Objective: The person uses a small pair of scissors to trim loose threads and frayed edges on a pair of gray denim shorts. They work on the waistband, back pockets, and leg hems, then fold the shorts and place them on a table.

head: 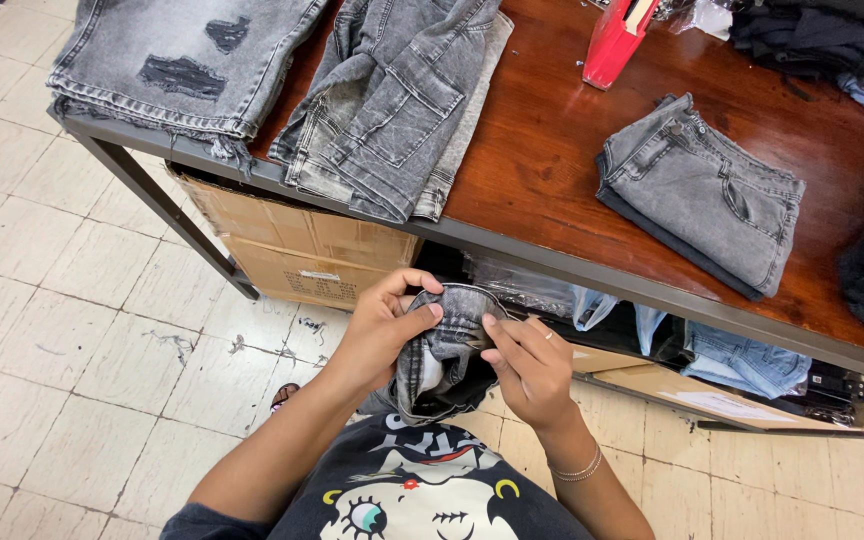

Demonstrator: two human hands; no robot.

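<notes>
A bunched pair of grey denim shorts hangs in front of my chest, below the table's front edge. My left hand grips the waistband from the left, thumb on top. My right hand pinches the same waistband from the right with fingertips; it wears a ring and a thin bracelet at the wrist. Both hands are close together, almost touching across the fabric.
A dark wooden table with a grey metal frame carries ripped grey shorts, grey cargo shorts, a folded grey pair, a red object and dark clothes at the right. Cardboard boxes and bagged jeans sit underneath on tiled floor.
</notes>
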